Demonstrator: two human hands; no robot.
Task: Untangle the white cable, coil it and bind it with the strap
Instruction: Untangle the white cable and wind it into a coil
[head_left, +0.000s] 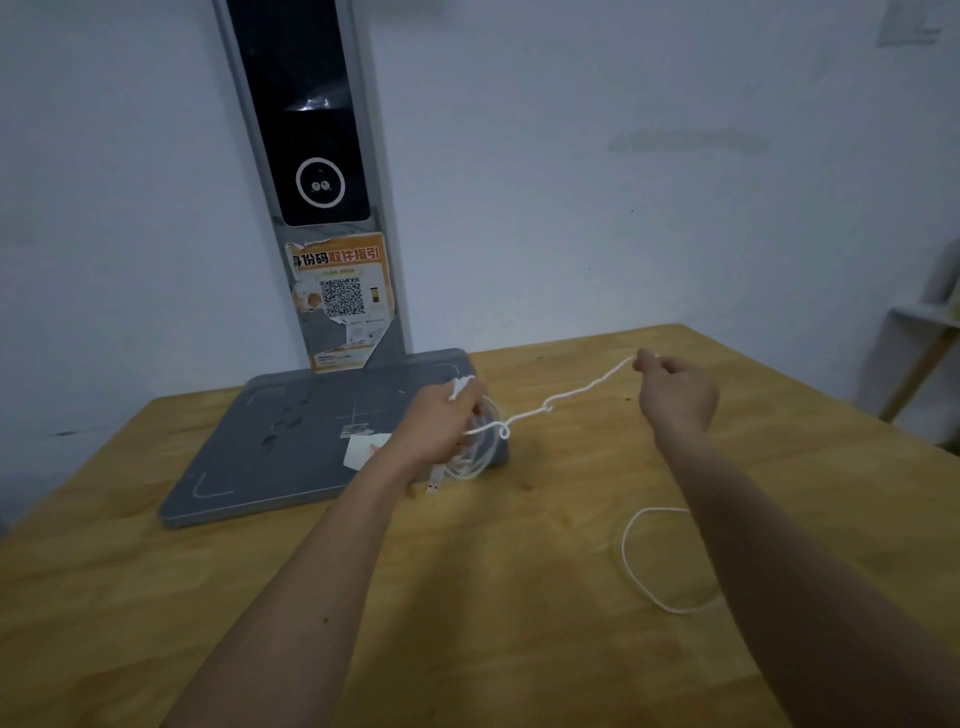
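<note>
The left hand (441, 426) held the coil; the right hand (675, 389) pinched the cable (550, 408) taut above the table (519, 597). Coiling was underway; next, probably, undo the kinks.

A wooden counter (467, 597) fills the lower part of the room, its yellowish top stained with dark smudges. At its back left sits a flat grey base plate (291, 452) with pale corner marks, a scuffed surface and a small white label (363, 449) stuck on it; a grey post (384, 291) rises from its rear edge against the wall. Toward the front right, a loose loop of white cable (636, 561) lies directly on the wood, well apart from the plate
</note>
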